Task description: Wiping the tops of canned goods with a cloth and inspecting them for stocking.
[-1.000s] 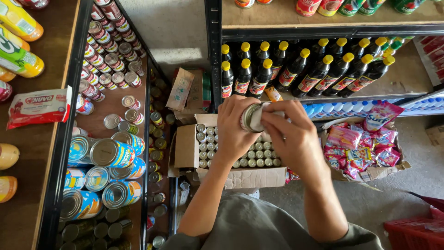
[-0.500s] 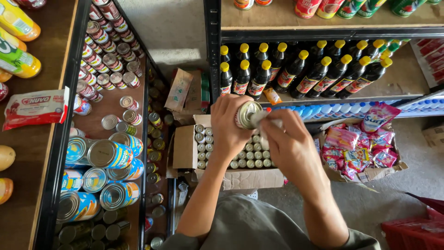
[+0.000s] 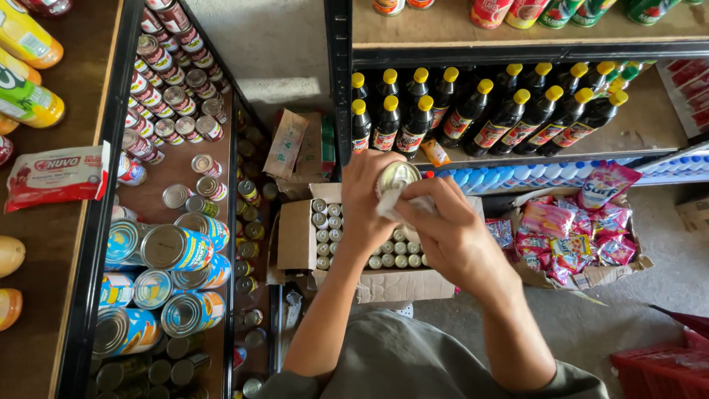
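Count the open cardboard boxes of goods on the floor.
2: one box of small cans at centre, one box of bright sachets to its right. A carton at the right edge is cut off.

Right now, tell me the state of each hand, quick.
Left hand: closed around a small tin can, holding it up.
Right hand: closed on a white cloth, pressed against the can.

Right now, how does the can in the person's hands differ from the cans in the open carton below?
The held can is lifted clear, gripped by the left hand, while the right hand presses a white cloth to it; the carton cans sit untouched. The held can is single and tilted; the carton cans stand upright, packed in rows. Both show silvery round tops.
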